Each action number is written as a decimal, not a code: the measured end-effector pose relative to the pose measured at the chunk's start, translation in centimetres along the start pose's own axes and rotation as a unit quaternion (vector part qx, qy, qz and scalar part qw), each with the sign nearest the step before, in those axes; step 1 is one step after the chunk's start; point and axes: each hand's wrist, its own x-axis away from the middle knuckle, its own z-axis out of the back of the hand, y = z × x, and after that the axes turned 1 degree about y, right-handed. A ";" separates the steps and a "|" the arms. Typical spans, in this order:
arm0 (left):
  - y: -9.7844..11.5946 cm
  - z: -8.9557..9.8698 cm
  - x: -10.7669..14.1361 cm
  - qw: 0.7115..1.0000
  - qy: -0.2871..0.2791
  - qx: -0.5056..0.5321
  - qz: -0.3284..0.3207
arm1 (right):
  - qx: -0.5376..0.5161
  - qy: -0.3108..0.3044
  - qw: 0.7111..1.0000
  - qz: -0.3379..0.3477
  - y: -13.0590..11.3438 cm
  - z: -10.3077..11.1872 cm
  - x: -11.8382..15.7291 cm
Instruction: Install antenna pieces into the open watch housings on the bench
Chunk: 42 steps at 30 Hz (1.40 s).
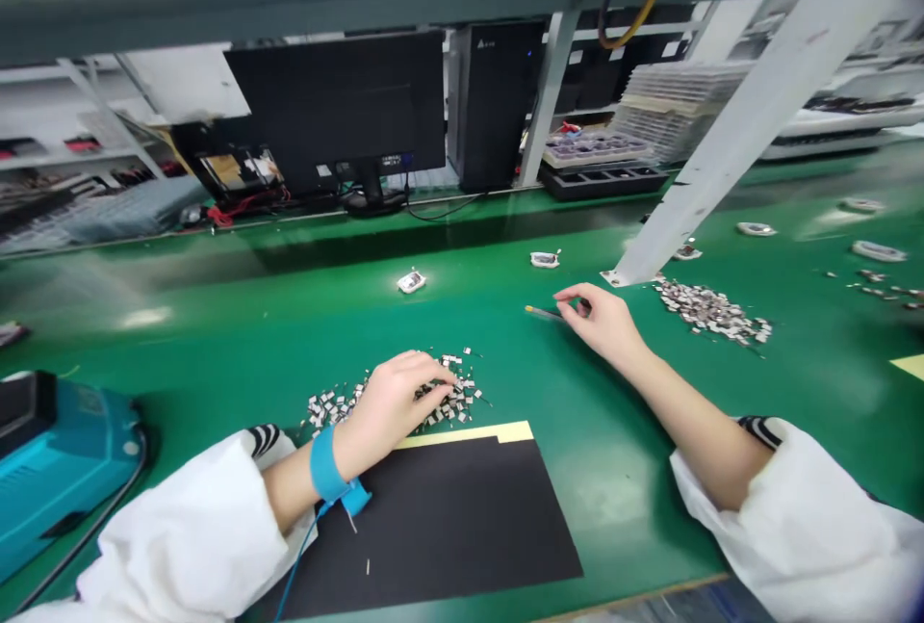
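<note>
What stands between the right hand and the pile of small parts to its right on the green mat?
Nothing visible. The right hand holds a thin yellow-tipped tool; the pile of small parts lies off to its right on the green mat. The white post's foot stands farther back, off that line.

White coat sleeves [180,527] run down both arms over black-and-white striped cuffs [264,440], and just behind the left hand [390,406] sits a blue wrist strap [324,464] trailing a thin blue cord [293,565].
</note>
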 end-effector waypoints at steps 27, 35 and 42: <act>-15.5 0.4 -8.0 0.986 -0.026 -0.078 0.144 | 0.108 -0.080 0.974 0.180 1.0 -1.6 1.1; -11.8 0.0 -6.9 0.994 -0.109 0.009 0.016 | 0.111 -0.007 0.974 0.195 0.3 -2.7 1.1; -8.4 0.0 -6.3 0.965 -0.181 -0.061 -0.181 | 0.067 -0.124 0.945 0.296 -3.7 -8.1 -0.9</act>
